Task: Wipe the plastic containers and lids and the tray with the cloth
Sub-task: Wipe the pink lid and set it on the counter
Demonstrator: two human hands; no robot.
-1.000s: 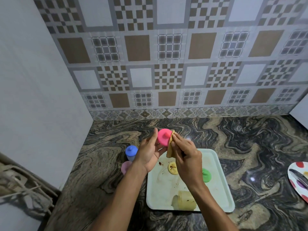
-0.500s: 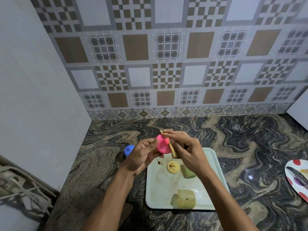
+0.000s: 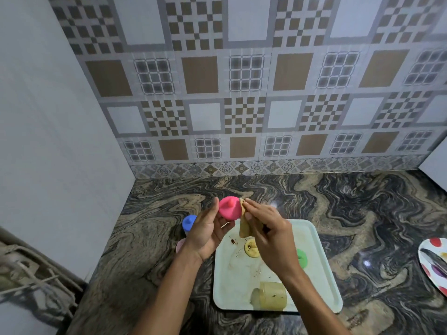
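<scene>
- Head view: the left hand (image 3: 205, 234) holds a round pink plastic lid with a small knob (image 3: 229, 211) up above the dark swirled stone bench (image 3: 154, 226); its fingers are curled around the lid's left and lower edge, grasping it.
- The right hand (image 3: 271, 235) is clenched on a folded tan cloth (image 3: 243, 226), pressing the cloth's top against the pink lid's right edge while the rest of the cloth hangs down toward the tray.
- A pale mint rectangular plastic tray (image 3: 321, 269) lies flat on the bench, near its front edge and under the right forearm; brown smears and crumbs mark the tray's far-left part.
- On the tray, a small round yellow plastic lid (image 3: 251, 249) lies near the far-left corner, partly hidden by the right hand.
- A round green plastic lid (image 3: 302, 258) lies toward the tray's right side, half covered by the right wrist.
- A yellowish translucent plastic container (image 3: 269, 296) lies on its side at the tray's front edge, its open mouth to the left.
- Left of the tray, on the bare bench, a container topped by a blue knobbed lid (image 3: 189, 222) stands just behind the left hand; a pale pink round piece (image 3: 180, 245) shows just below it, mostly hidden by the left wrist.
- At the bench's right edge, a white plate with coloured spots (image 3: 435, 262) is cut off by the frame.
- A patterned tile wall (image 3: 242, 93) rises along the bench's back edge.
</scene>
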